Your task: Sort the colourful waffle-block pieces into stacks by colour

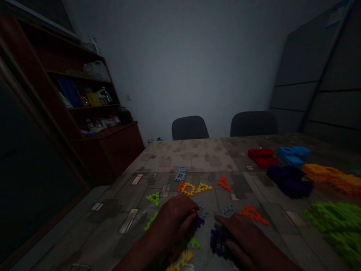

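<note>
The room is dim. My left hand [175, 220] rests on the table [197, 154] with its fingers curled over small plastic puzzle pieces; what it grips is hidden. My right hand [242, 237] lies beside it, fingers bent over a dark purple piece [218, 242]. Loose pieces lie around both hands: a green triangle [153, 198], yellow pieces [194, 188], an orange triangle [223, 183], an orange piece [254, 214] and a blue square piece [181, 174].
Sorted heaps of pieces sit on the right: red [262, 157], blue [293, 155], purple [290, 181], orange-yellow [332, 178] and green [338, 226]. Two dark chairs [190, 128] stand at the far edge. A wooden shelf unit [84, 113] lines the left wall.
</note>
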Demonstrator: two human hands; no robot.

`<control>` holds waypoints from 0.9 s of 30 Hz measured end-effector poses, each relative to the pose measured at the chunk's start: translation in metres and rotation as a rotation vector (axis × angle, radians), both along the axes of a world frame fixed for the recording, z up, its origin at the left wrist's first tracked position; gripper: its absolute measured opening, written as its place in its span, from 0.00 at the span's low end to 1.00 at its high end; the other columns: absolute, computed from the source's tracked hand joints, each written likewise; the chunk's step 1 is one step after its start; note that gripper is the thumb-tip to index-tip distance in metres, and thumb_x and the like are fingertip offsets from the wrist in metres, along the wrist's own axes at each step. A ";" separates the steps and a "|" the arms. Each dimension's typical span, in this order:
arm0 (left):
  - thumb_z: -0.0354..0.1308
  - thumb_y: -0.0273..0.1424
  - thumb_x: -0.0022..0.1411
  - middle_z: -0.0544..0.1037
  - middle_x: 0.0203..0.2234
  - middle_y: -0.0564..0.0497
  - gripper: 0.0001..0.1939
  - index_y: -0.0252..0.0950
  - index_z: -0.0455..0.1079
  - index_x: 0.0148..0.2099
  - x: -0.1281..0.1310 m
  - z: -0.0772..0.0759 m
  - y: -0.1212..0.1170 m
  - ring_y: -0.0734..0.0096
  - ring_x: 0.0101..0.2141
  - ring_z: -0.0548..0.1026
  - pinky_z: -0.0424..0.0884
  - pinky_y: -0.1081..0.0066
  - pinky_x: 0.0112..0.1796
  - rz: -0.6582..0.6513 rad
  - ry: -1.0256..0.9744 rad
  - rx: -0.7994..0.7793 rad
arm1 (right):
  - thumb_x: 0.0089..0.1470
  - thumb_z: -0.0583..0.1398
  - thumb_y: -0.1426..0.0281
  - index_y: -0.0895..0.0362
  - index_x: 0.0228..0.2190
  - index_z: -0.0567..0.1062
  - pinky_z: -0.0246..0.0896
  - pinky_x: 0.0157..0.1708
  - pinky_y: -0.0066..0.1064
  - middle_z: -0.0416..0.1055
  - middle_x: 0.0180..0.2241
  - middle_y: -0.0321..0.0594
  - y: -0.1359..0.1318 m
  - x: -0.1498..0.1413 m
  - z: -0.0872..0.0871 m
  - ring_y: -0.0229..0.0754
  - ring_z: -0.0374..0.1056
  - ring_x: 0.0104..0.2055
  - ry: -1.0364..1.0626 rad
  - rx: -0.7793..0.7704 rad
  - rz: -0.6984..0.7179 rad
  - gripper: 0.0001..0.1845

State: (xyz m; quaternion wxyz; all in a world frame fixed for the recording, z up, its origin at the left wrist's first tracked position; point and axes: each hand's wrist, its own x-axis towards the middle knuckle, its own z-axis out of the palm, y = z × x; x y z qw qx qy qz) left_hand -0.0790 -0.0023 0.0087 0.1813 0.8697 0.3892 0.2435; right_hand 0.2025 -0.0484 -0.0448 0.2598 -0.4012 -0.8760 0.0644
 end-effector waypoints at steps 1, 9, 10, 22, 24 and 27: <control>0.55 0.26 0.72 0.83 0.41 0.44 0.09 0.36 0.77 0.46 0.002 0.000 -0.002 0.58 0.44 0.80 0.73 0.62 0.47 -0.023 0.018 -0.006 | 0.67 0.58 0.65 0.51 0.64 0.72 0.74 0.54 0.41 0.81 0.53 0.47 0.003 0.005 0.001 0.50 0.78 0.53 0.011 -0.011 -0.037 0.25; 0.59 0.23 0.69 0.82 0.50 0.45 0.12 0.38 0.74 0.53 0.022 0.002 -0.022 0.57 0.50 0.77 0.71 0.57 0.55 -0.185 0.149 -0.049 | 0.68 0.58 0.62 0.45 0.63 0.74 0.75 0.53 0.45 0.80 0.53 0.45 0.011 0.051 0.008 0.52 0.77 0.53 0.059 -0.134 -0.193 0.24; 0.61 0.24 0.68 0.80 0.53 0.44 0.16 0.38 0.73 0.56 0.023 0.000 -0.023 0.56 0.54 0.76 0.69 0.55 0.59 -0.193 0.156 -0.058 | 0.66 0.60 0.63 0.43 0.63 0.73 0.74 0.54 0.46 0.79 0.55 0.44 0.009 0.054 0.006 0.54 0.76 0.55 0.052 -0.161 -0.184 0.26; 0.65 0.37 0.68 0.77 0.62 0.43 0.32 0.41 0.60 0.69 0.027 -0.050 -0.015 0.48 0.65 0.69 0.57 0.35 0.67 -0.241 0.381 0.167 | 0.43 0.64 0.80 0.52 0.73 0.57 0.52 0.69 0.58 0.65 0.68 0.52 -0.012 0.047 0.017 0.65 0.59 0.70 -0.164 -0.331 -0.064 0.57; 0.64 0.40 0.69 0.78 0.60 0.44 0.31 0.41 0.60 0.69 0.027 -0.058 -0.013 0.48 0.63 0.72 0.61 0.38 0.66 -0.253 0.383 0.245 | 0.40 0.63 0.81 0.52 0.71 0.60 0.55 0.68 0.55 0.69 0.66 0.51 -0.011 0.044 0.018 0.64 0.63 0.67 -0.169 -0.278 -0.056 0.57; 0.63 0.41 0.71 0.82 0.54 0.47 0.27 0.41 0.62 0.66 0.028 -0.075 -0.008 0.54 0.58 0.76 0.65 0.46 0.64 -0.257 0.349 0.416 | 0.36 0.65 0.81 0.55 0.69 0.65 0.58 0.66 0.55 0.73 0.62 0.55 -0.004 0.036 0.016 0.66 0.68 0.63 -0.205 -0.269 -0.055 0.56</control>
